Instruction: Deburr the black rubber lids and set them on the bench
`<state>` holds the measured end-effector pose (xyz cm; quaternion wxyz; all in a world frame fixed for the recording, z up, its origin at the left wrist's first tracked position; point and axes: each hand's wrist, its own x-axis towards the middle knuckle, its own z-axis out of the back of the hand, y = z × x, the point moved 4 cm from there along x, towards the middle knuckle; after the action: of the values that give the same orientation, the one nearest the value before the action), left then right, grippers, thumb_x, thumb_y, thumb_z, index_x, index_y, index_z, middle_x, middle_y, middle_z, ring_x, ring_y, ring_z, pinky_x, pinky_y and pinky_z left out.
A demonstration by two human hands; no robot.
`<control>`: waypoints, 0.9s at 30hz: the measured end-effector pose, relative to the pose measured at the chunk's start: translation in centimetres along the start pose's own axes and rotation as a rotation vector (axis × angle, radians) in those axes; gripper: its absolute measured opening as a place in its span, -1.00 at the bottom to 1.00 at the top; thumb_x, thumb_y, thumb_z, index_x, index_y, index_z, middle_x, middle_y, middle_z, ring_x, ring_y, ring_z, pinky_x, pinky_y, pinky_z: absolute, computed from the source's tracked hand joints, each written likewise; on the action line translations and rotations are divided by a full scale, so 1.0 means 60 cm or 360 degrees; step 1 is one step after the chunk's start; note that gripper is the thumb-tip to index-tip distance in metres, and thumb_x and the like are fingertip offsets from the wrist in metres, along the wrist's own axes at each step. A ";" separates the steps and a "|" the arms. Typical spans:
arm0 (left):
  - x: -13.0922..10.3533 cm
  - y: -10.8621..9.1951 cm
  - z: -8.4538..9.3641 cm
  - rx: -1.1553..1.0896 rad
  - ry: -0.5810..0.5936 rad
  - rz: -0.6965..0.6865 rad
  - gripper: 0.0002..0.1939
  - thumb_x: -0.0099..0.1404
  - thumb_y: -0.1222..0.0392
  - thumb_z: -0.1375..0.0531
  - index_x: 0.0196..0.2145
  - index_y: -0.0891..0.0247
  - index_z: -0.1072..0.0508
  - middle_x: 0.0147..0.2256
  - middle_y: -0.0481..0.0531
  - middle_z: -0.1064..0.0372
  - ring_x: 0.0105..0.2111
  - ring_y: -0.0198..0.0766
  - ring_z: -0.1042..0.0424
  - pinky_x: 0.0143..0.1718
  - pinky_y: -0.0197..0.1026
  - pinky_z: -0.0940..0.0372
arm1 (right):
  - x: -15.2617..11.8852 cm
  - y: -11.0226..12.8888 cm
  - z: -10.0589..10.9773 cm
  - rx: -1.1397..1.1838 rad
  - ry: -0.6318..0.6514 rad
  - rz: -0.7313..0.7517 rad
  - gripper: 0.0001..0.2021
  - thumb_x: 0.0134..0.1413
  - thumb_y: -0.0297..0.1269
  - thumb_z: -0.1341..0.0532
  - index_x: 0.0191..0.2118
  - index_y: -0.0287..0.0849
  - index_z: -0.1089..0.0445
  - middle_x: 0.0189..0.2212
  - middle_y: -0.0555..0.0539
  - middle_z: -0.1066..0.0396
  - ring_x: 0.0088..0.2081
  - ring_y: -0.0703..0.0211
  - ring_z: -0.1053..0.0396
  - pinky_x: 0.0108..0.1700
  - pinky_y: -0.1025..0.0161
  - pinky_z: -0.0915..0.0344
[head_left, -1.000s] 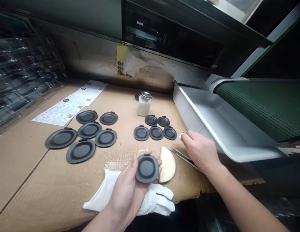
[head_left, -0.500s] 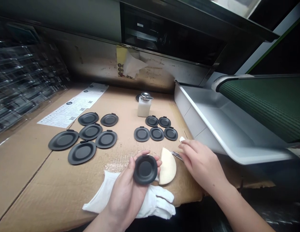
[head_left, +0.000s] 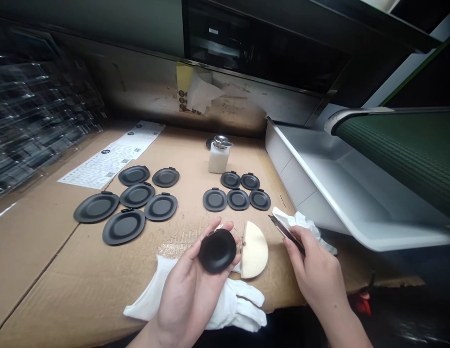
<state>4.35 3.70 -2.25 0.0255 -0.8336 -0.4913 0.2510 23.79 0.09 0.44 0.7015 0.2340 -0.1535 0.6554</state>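
Near the table's front, my left hand [head_left: 192, 285] is palm up with a small black round plastic part [head_left: 217, 251] lying against its curled fingers. The part has a tab at its top edge and is tilted compared with before. My right hand [head_left: 319, 266] grips a slim, dark utility knife [head_left: 287, 234], its pointed tip aimed up and left. Between the hands lies a cream half-round sponge pad [head_left: 255, 250] with a small dark mark on its straight edge. Under my left hand rests a white glove [head_left: 239, 304]. A crumpled white cloth [head_left: 300, 220] lies just behind the knife.
Several black round parts [head_left: 137, 195] sit on the cardboard at left, and several smaller ones [head_left: 238, 199] right of centre. A white bottle with a metal top [head_left: 219, 157] stands behind them. A grey-white bin [head_left: 308, 193], green conveyor [head_left: 399, 154], label sheets [head_left: 101, 164] and stacked clear trays [head_left: 39, 106] surround the area.
My right hand has turned and shifted right, bringing the knife up into plain view and uncovering the white cloth. In my left hand the black part has tilted.
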 end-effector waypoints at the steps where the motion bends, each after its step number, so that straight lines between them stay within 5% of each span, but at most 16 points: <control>1: 0.000 0.000 0.000 -0.0020 0.0002 0.0012 -0.60 0.27 0.17 -0.01 0.04 0.28 -0.31 0.03 0.26 -0.33 0.00 -0.04 -0.33 0.00 0.02 -0.21 | 0.000 0.017 0.005 0.0087 -0.0047 0.0045 -0.80 0.20 -0.20 -0.02 -0.16 -0.18 -0.26 -0.34 -0.05 -0.44 -0.37 0.16 -0.42 -0.39 0.28 -0.31; 5: 0.001 -0.002 -0.003 -0.0104 0.0016 0.0007 -0.67 0.27 0.19 0.00 -0.09 0.37 -0.39 -0.03 0.35 -0.36 0.05 0.04 -0.26 0.06 0.06 -0.13 | -0.006 0.096 0.006 0.0523 0.0110 0.0259 -0.76 0.20 -0.30 -0.02 -0.04 -0.18 -0.26 -0.31 -0.07 -0.42 -0.32 0.23 -0.42 -0.31 0.36 -0.33; 9: 0.004 -0.004 0.000 -0.0099 -0.0044 -0.0014 -0.75 0.28 0.11 -0.02 -0.21 0.25 -0.42 -0.09 0.22 -0.40 0.00 -0.06 -0.31 0.02 -0.02 -0.17 | -0.015 0.142 -0.007 0.0675 0.0233 0.0250 -0.66 0.18 -0.35 -0.03 0.08 -0.17 -0.22 -0.27 -0.09 -0.42 -0.29 0.22 -0.42 -0.25 0.34 -0.36; 27: 0.005 -0.001 0.005 -0.0159 0.0024 -0.0029 -0.77 0.30 0.13 0.00 -0.20 0.20 -0.40 -0.10 0.15 -0.40 -0.09 -0.10 -0.38 0.04 -0.02 -0.16 | -0.012 0.167 -0.009 0.0627 0.0123 0.0248 -0.72 0.15 -0.41 -0.05 -0.06 -0.22 -0.37 -0.41 -0.08 -0.42 -0.42 0.23 -0.40 -0.30 0.32 -0.38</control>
<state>4.27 3.90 -2.61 -0.0103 -0.8312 -0.5106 0.2196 13.71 0.10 0.89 0.5949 0.3287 -0.0130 0.7334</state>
